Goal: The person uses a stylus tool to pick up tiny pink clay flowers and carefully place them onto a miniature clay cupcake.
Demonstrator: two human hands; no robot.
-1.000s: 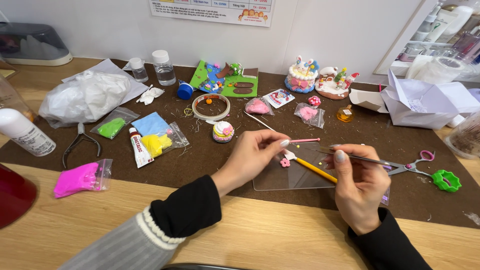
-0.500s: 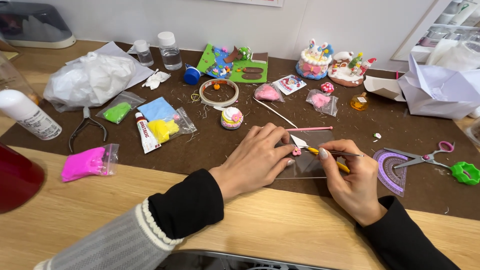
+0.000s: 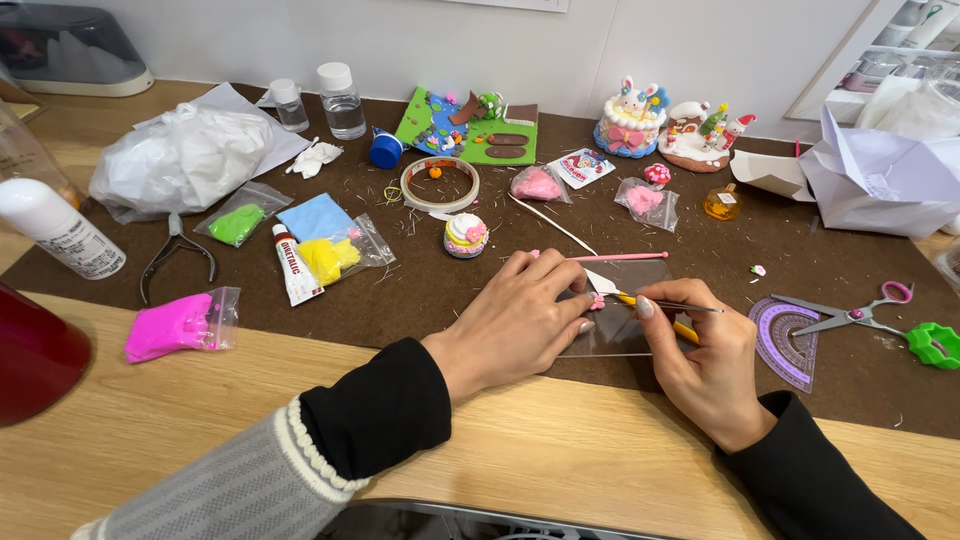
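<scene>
While left hand (image 3: 520, 320) rests flat, seemingly pinning clear sheet (image 3: 625, 335); right hand (image 3: 700, 350) pinches thin tool (image 3: 680, 306).

Left hand (image 3: 520, 320): flat on clear sheet (image 3: 625, 335), beside small pink clay piece (image 3: 597, 301). Right hand (image 3: 700, 355): pinching thin needle tool (image 3: 690, 306). Nearby on desk (image 3: 300, 400): purple protractor (image 3: 790, 340), scissors (image 3: 850, 313), pink stick (image 3: 615, 257).

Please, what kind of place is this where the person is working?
Probably a clay-craft hobby table or workshop. Small bags of coloured clay lie on a brown mat, finished clay cake figures stand at the back, and scissors lie nearby.
</scene>
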